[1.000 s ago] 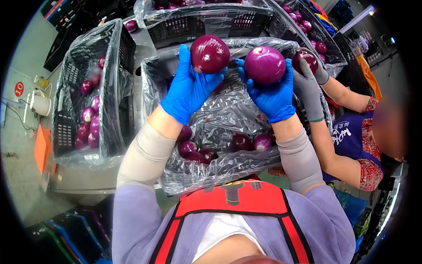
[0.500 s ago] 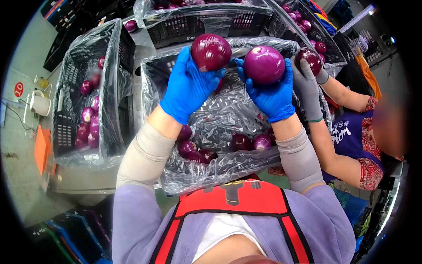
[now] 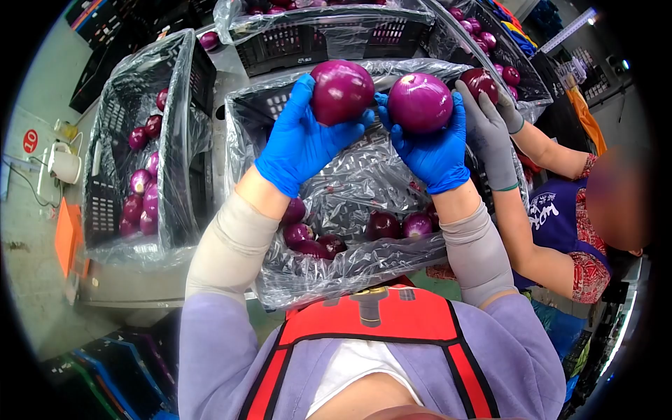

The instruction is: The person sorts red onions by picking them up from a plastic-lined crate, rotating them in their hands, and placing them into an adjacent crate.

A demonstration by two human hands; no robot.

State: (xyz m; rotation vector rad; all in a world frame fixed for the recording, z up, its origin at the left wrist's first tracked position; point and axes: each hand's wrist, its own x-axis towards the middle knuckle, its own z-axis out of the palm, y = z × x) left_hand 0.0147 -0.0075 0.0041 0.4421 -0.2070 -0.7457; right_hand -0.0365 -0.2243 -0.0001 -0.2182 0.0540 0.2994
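Observation:
In my left hand (image 3: pixel 308 143), gloved in blue, rests a dark red onion (image 3: pixel 342 92), with the fingers curved round its side and underside. My right hand (image 3: pixel 432 150), in a matching glove, holds a brighter purple onion (image 3: pixel 420 103), its pale root end facing up. The two onions are side by side, a small gap apart, above a black crate (image 3: pixel 241 133) lined with clear plastic. Several red onions lie along the near side of that crate, among them a dark onion (image 3: pixel 383 226) and a lighter onion (image 3: pixel 417 225). My palms are hidden behind the onions.
A co-worker's grey-gloved hands (image 3: pixel 490 133) hold another onion (image 3: pixel 479 84) close to my right hand. Lined crates of onions stand on the left (image 3: pixel 175 140), at the back (image 3: pixel 329 42) and at the back right. An orange board (image 3: pixel 68 238) leans at the left.
The onion in my left hand has shifted slightly right and down and turned, and my left fingers have moved with it. My right hand stays put. The co-worker's onion has moved a little left and up.

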